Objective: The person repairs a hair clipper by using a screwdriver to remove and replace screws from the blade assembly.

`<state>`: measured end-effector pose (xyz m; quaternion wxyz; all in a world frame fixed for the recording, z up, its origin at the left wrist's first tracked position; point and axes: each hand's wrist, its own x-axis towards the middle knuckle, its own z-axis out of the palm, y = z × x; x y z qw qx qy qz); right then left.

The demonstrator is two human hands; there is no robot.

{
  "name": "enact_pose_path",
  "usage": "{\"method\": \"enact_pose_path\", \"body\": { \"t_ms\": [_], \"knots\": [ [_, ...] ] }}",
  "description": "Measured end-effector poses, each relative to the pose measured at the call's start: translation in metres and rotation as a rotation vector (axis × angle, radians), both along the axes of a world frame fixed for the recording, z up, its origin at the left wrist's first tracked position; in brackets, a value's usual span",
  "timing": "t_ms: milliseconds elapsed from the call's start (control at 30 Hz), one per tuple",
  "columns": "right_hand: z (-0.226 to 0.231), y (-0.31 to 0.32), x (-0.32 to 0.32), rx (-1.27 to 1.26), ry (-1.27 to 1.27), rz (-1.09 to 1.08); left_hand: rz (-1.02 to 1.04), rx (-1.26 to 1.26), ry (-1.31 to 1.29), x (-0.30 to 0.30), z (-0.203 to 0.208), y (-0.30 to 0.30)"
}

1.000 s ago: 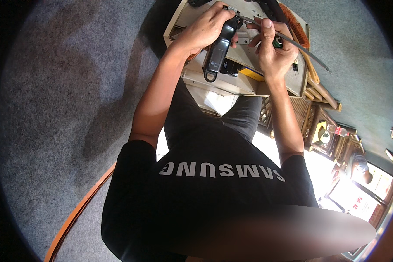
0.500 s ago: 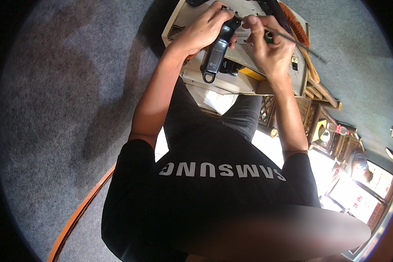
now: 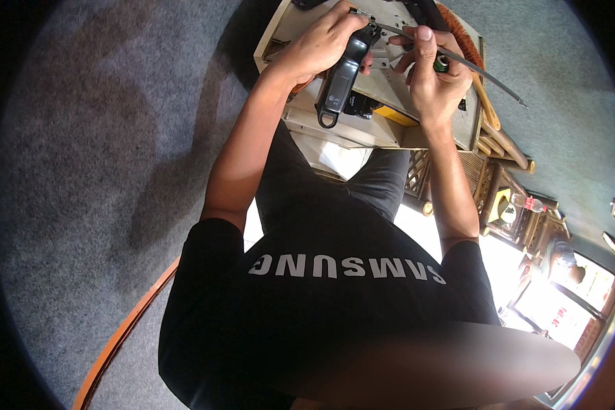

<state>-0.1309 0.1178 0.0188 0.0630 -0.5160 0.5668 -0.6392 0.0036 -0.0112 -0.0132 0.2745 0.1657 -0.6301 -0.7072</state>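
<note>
A black hair clipper (image 3: pixel 342 78) with a hanging loop at its lower end is gripped in my left hand (image 3: pixel 321 44). The clipper is tilted, its metal head at the far end near my thumb. My right hand (image 3: pixel 439 92) pinches a long, thin grey rod (image 3: pixel 488 76). One end of the rod reaches the clipper's head; I cannot tell whether it touches. The other end sticks out past my hand to the right. A small piece with a green end (image 3: pixel 442 63) shows between my right fingers; its kind is unclear.
Beneath my hands is a pale worktop (image 3: pixel 383 85) with an open compartment holding black items (image 3: pixel 359 104) and a yellow box (image 3: pixel 395 115). A brush with orange bristles (image 3: pixel 473 51) lies along its right side. Bamboo furniture (image 3: pixel 519 160), a bottle (image 3: pixel 528 203) and another person (image 3: pixel 564 263) are farther right.
My right hand has moved a little right, away from the clipper, and the rod's outer end now reaches farther right and lower. My left hand and the clipper have hardly moved.
</note>
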Motion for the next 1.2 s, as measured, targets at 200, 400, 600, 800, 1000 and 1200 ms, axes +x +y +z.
{"method": "enact_pose_path", "body": {
  "t_ms": [200,400,600,800,1000,1200],
  "knots": [
    [-0.011,-0.005,-0.008,0.031,0.210,-0.016,-0.018,-0.005,0.022,-0.003,-0.004,-0.003],
    [0.000,-0.004,-0.008,0.102,0.333,-0.051,-0.024,-0.022,0.023,-0.002,-0.010,-0.004],
    [-0.004,-0.006,-0.005,0.042,0.464,-0.052,-0.024,-0.038,0.029,-0.004,-0.012,-0.006],
    [-0.011,-0.006,-0.011,-0.070,0.422,-0.120,-0.025,-0.048,0.035,-0.006,-0.014,-0.006],
    [-0.002,-0.001,-0.001,-0.020,-0.031,-0.021,-0.019,-0.060,0.038,-0.004,-0.016,-0.007],
    [-0.008,-0.004,0.000,-0.020,0.028,-0.019,-0.023,-0.065,0.037,-0.003,-0.017,-0.007]
  ]
}}
